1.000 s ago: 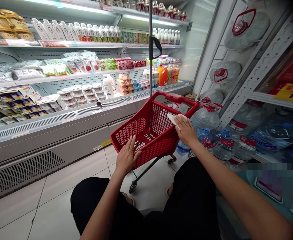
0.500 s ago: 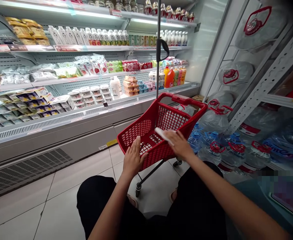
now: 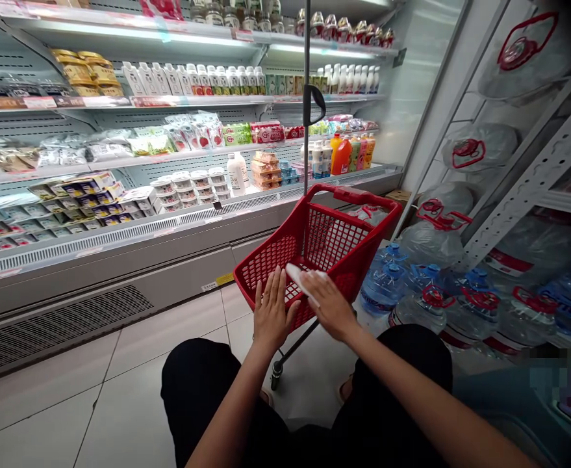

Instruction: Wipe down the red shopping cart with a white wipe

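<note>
A small red shopping cart point(image 3: 338, 260) with a lattice basket stands in front of my knees. My left hand point(image 3: 271, 312) is at its near left rim, fingers stretched out and holding nothing. I cannot tell whether the palm touches the rim. In my right hand point(image 3: 328, 302) is a folded white tissue or cloth point(image 3: 295, 276), pressed under the fingers and sticking out past them over the near rim. The hand covers part of it. The two hands are close together but apart.
Behind the cart runs a refrigerated display case point(image 3: 192, 250) with yogurt cups point(image 3: 182, 188), cartons and bottles. Large water bottles point(image 3: 385, 286) stand on the right beside a white perforated rack post point(image 3: 514, 195). A grey pole with a black handle point(image 3: 313, 105) rises from the cart.
My right hand has moved left along the near rim with the white tissue or cloth, closer to my left hand. The view has shifted slightly left.
</note>
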Motion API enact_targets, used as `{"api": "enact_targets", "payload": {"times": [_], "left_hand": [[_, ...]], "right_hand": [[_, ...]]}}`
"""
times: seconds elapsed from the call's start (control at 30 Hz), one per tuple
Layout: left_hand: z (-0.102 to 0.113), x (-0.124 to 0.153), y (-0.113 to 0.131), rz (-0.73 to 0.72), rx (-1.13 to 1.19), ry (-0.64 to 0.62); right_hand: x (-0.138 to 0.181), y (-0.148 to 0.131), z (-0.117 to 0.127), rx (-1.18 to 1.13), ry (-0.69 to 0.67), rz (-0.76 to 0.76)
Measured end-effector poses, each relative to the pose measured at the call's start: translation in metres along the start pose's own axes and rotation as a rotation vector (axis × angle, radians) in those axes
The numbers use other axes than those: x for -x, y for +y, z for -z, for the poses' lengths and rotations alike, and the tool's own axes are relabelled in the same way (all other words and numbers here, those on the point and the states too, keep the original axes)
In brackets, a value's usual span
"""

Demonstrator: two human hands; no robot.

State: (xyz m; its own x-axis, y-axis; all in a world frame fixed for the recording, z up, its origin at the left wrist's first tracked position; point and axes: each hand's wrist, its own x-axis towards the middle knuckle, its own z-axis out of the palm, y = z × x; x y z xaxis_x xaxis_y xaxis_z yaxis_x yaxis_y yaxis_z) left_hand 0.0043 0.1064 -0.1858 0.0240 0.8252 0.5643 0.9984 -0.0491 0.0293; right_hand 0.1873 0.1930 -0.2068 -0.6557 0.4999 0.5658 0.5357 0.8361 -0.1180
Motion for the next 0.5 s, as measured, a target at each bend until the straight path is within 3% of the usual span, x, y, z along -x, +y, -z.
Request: {"api": "enact_targets", "payload": {"times": [0.1, 0.17, 0.23, 0.4, 0.5], "left_hand": [[0.003, 0.004, 0.003, -0.018, 0.016, -0.017], [0.007, 0.007, -0.001, -0.079, 0.039, -0.044], [0.012, 0.010, -0.011, -0.167, 0.063, -0.087], [0.020, 0.008, -0.055, -0.320, 0.103, -0.202], [0.016, 0.003, -0.067, -0.320, 0.118, -0.230]], "right_hand": [[0.004, -0.034, -0.003, -0.049, -0.054, 0.128], [0.005, -0.031, 0.001, -0.052, -0.079, 0.198], [0.005, -0.008, 0.010, -0.031, -0.086, 0.204], [-0.003, 0.074, 0.027, 0.074, -0.029, -0.024], [-0.008, 0.093, 0.024, 0.069, -0.016, -0.089]]}}
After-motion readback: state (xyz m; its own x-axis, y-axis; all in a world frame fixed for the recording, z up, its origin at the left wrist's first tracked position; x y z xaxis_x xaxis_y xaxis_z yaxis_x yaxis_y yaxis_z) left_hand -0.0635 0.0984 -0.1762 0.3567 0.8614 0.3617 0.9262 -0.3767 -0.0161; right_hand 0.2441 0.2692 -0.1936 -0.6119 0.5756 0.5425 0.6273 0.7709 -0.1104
